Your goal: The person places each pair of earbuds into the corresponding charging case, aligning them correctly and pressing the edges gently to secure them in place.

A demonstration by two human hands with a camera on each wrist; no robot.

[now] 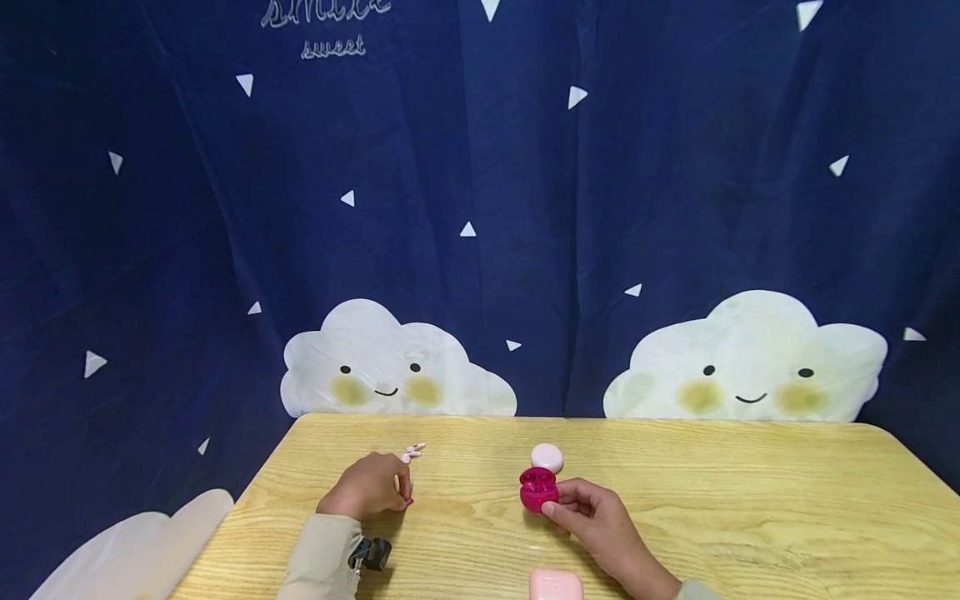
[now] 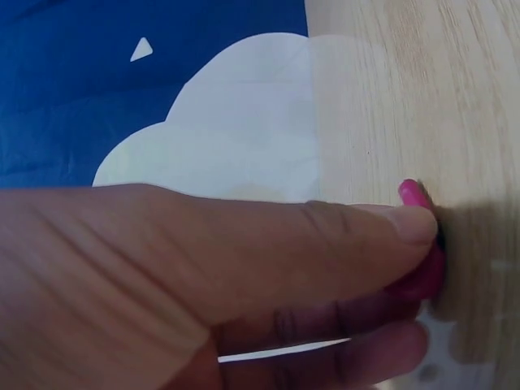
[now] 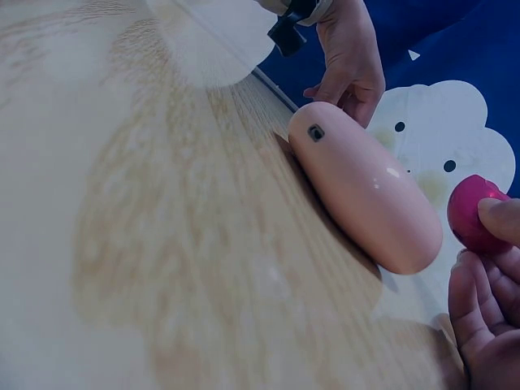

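My left hand (image 1: 372, 485) is low over the left part of the table, its thumb and fingers pinching a magenta earbud (image 2: 424, 278). That earbud is at the tabletop, partly hidden by the thumb. Just beyond the hand lie light pink earbuds (image 1: 415, 451). Further right, my right hand (image 1: 606, 523) holds a magenta earbud case (image 1: 538, 498) between thumb and fingers, its lid raised and its inside facing up. In the right wrist view, only the rounded outside of this magenta case (image 3: 470, 215) shows.
A round, pale pink case (image 1: 547, 456) sits right behind the magenta one. Near the front edge of the view, a larger pink case (image 1: 556, 587) rests on the wooden table (image 1: 750, 500); the right wrist view shows a small port on it. A dark blue curtain (image 1: 525, 167) hangs behind.
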